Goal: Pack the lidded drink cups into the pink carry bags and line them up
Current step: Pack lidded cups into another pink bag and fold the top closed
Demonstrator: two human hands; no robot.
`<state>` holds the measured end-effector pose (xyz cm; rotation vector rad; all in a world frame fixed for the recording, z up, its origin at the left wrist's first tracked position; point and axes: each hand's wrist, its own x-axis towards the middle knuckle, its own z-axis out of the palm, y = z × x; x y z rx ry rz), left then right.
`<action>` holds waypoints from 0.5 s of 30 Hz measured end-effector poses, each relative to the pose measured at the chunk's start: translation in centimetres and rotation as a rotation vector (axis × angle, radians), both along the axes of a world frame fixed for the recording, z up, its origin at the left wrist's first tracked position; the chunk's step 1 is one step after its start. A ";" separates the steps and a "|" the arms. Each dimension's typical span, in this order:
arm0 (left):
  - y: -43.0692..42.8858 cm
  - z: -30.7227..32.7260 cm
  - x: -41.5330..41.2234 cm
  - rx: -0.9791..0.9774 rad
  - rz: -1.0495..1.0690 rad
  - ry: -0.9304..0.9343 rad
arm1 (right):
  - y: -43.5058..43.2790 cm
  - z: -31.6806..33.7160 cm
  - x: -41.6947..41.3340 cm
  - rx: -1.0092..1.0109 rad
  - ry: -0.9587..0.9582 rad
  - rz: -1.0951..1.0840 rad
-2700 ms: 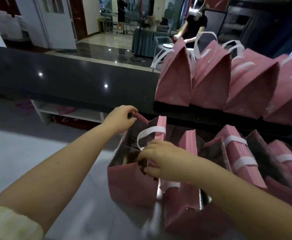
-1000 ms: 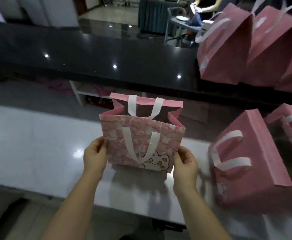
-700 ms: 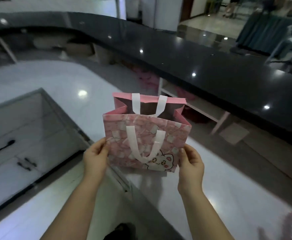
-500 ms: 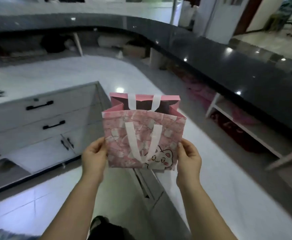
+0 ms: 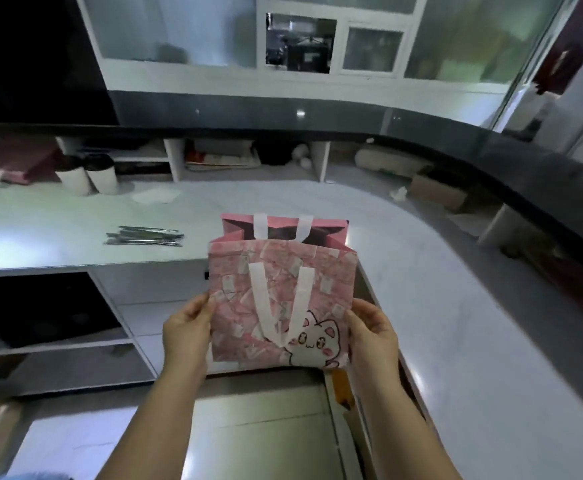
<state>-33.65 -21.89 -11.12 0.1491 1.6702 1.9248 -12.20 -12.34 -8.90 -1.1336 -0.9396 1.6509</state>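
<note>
I hold one pink carry bag (image 5: 279, 299) upright in the air in front of me, its mouth open, its white handles hanging down and a cartoon cat printed at the lower right. My left hand (image 5: 187, 332) grips its left edge and my right hand (image 5: 373, 336) grips its right edge. Two white drink cups with dark lids (image 5: 87, 174) stand side by side on the white counter (image 5: 213, 209) at the far left. The inside of the bag is dark and I cannot tell what it holds.
A bundle of wrapped straws (image 5: 144, 235) lies on the counter left of the bag. A dark raised ledge (image 5: 490, 147) curves round the counter's far side, with open shelves beneath it. Cabinets and drawers (image 5: 58, 323) sit below the counter on the left. A cardboard box (image 5: 437, 194) rests at the right.
I lifted one bag away from the row of pink bags and turned left with it. The bag row has left the view; the cups and straws have come into view.
</note>
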 end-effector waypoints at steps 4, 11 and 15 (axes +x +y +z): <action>4.9 0.3 -3.9 0.043 0.088 -0.030 | 5.4 0.1 -5.2 0.018 0.026 0.006; 14.3 -0.3 -10.2 0.049 0.182 0.035 | 18.1 -0.9 -13.1 0.066 0.048 0.084; 20.5 0.5 -13.8 0.034 0.247 0.073 | 25.4 -0.3 -18.0 0.089 0.057 0.156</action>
